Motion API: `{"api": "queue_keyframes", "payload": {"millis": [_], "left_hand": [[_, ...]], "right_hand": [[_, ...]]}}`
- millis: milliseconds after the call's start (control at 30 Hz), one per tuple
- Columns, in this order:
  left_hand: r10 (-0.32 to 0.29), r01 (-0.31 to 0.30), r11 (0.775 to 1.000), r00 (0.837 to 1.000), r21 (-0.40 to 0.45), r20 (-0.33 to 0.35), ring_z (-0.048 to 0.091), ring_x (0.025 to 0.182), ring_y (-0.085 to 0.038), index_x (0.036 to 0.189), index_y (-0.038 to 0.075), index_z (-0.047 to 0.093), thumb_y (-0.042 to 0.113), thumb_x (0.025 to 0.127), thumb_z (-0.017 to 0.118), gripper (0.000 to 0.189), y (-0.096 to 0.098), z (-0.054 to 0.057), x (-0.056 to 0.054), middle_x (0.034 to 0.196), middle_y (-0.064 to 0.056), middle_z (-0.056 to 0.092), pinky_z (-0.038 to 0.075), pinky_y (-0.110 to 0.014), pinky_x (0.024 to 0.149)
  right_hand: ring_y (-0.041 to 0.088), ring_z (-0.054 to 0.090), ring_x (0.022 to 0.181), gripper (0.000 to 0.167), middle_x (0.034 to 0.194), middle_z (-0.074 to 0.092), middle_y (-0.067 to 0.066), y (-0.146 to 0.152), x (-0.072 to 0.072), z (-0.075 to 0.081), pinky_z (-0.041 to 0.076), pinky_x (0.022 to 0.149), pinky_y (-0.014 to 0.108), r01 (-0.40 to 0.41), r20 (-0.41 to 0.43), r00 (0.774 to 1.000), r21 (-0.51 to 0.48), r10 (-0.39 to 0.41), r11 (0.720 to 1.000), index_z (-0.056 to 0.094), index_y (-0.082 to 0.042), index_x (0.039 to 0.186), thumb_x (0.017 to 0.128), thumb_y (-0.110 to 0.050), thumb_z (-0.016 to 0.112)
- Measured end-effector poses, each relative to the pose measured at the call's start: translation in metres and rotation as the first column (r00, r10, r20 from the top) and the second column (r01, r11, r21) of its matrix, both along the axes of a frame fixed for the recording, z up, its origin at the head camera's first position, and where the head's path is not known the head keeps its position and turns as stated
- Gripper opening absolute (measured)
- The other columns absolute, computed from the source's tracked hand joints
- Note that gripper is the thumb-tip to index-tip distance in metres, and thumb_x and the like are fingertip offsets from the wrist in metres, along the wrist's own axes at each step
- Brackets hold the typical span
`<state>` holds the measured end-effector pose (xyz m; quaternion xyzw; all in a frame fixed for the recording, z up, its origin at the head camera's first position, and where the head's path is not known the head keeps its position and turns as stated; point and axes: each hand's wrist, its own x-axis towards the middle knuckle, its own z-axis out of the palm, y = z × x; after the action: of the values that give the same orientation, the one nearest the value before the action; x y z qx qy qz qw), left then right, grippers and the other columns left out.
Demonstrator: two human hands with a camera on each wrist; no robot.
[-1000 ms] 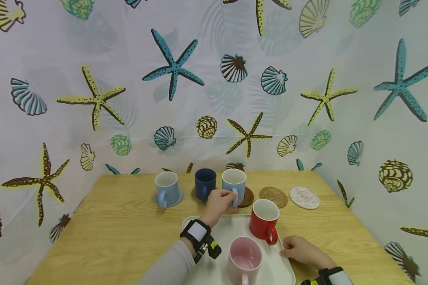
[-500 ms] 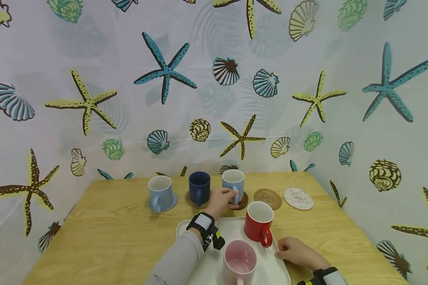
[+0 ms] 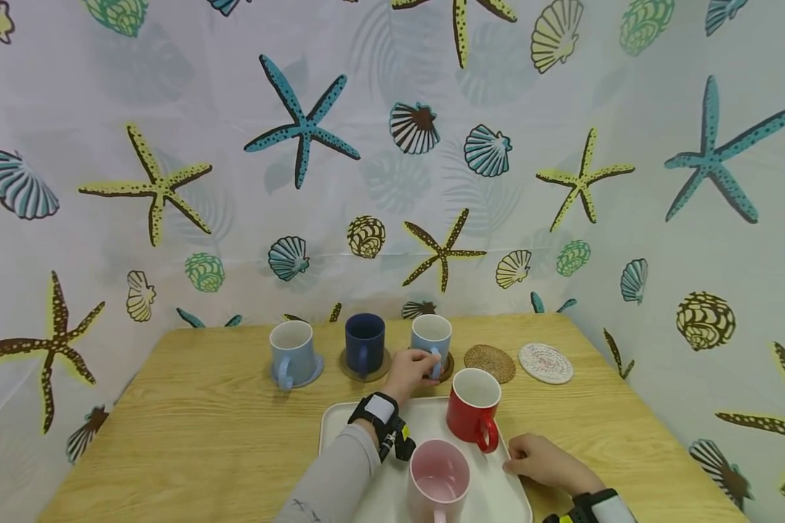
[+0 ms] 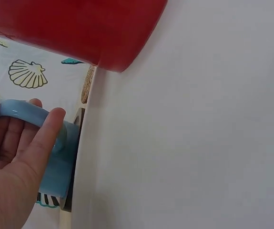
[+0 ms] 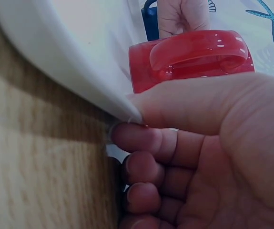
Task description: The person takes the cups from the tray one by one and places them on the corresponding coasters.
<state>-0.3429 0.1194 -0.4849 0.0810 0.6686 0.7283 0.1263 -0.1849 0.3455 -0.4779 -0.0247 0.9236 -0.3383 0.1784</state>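
My left hand [image 3: 411,372] grips the handle of a light blue mug [image 3: 429,333], which stands upright on a dark brown coaster [image 3: 446,369] at the back of the table. In the left wrist view, fingers and thumb are around that handle. My right hand [image 3: 543,461] pinches the right rim of a white tray [image 3: 520,501] between thumb and curled index finger, clearest in the right wrist view. On the tray stand a red mug [image 3: 472,407], near its back right corner, and a pink mug [image 3: 438,483] towards the front.
Left of the gripped mug, a dark blue mug [image 3: 365,341] and another light blue mug [image 3: 291,352] stand on coasters. A cork coaster [image 3: 490,363] and a white patterned coaster [image 3: 546,363] lie bare to the right. Shell-print cloth [image 3: 366,181] rises behind the table.
The gripped light blue mug has shifted slightly right, further over the dark brown coaster, with my left hand moving along. My right hand stays at the tray rim. The head view has turned slightly.
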Motion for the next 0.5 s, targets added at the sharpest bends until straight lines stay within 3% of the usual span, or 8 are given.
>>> {"api": "queue_keyframes", "payload": {"millis": [100, 167, 300, 400, 500], "left_hand": [[-0.019, 0.017, 0.997, 0.999, -0.079, -0.029, 0.064, 0.082, -0.016, 0.107, -0.006, 0.069, 0.02, 0.094, 0.064, 0.03, -0.003, 0.001, 0.002, 0.102, -0.015, 0.067, 0.06, -0.042, 0.079], [-0.035, 0.019, 0.983, 0.996, -0.185, -0.083, 0.063, 0.081, -0.014, 0.106, -0.003, 0.071, 0.024, 0.094, 0.063, 0.03, -0.008, 0.007, 0.004, 0.1, -0.013, 0.068, 0.061, -0.039, 0.076], [-0.073, -0.027, 0.91, 0.972, -0.414, -0.224, 0.06, 0.071, -0.014, 0.103, 0.004, 0.074, 0.03, 0.094, 0.063, 0.03, -0.025, 0.026, 0.013, 0.089, -0.011, 0.069, 0.054, -0.03, 0.061], [-0.114, -0.019, 0.875, 0.963, -0.484, -0.244, 0.06, 0.075, -0.016, 0.103, 0.009, 0.072, 0.035, 0.095, 0.062, 0.029, -0.044, 0.042, 0.025, 0.092, -0.013, 0.068, 0.052, -0.028, 0.059], [-0.164, 0.035, 0.866, 0.962, -0.499, -0.218, 0.062, 0.085, -0.017, 0.103, 0.01, 0.069, 0.039, 0.094, 0.061, 0.031, -0.067, 0.055, 0.039, 0.1, -0.011, 0.068, 0.057, -0.03, 0.062]], "right_hand": [[0.015, 0.041, 0.061, 0.024, 0.062, 0.038, -0.001, 0.0, 0.0, -0.001, 0.029, 0.056, 0.024, -0.008, 0.005, 1.0, -0.004, 0.008, 1.0, 0.053, -0.007, 0.071, 0.087, -0.017, 0.069], [0.015, 0.041, 0.061, 0.024, 0.062, 0.039, -0.001, 0.0, 0.0, -0.002, 0.029, 0.056, 0.024, -0.008, 0.008, 1.0, -0.005, 0.008, 1.0, 0.053, -0.007, 0.071, 0.087, -0.017, 0.069], [0.015, 0.042, 0.062, 0.025, 0.063, 0.04, -0.001, 0.001, -0.001, -0.002, 0.03, 0.057, 0.024, -0.007, 0.006, 1.0, -0.001, 0.007, 1.0, 0.053, -0.007, 0.072, 0.087, -0.018, 0.069], [0.015, 0.043, 0.062, 0.025, 0.063, 0.04, -0.001, 0.0, -0.001, -0.002, 0.03, 0.056, 0.024, -0.004, 0.002, 1.0, 0.009, 0.004, 1.0, 0.053, -0.007, 0.072, 0.087, -0.019, 0.069], [0.015, 0.043, 0.061, 0.025, 0.062, 0.04, -0.001, 0.0, -0.001, -0.002, 0.03, 0.056, 0.024, -0.003, 0.001, 1.0, 0.012, 0.003, 1.0, 0.053, -0.007, 0.072, 0.087, -0.018, 0.069]]}}
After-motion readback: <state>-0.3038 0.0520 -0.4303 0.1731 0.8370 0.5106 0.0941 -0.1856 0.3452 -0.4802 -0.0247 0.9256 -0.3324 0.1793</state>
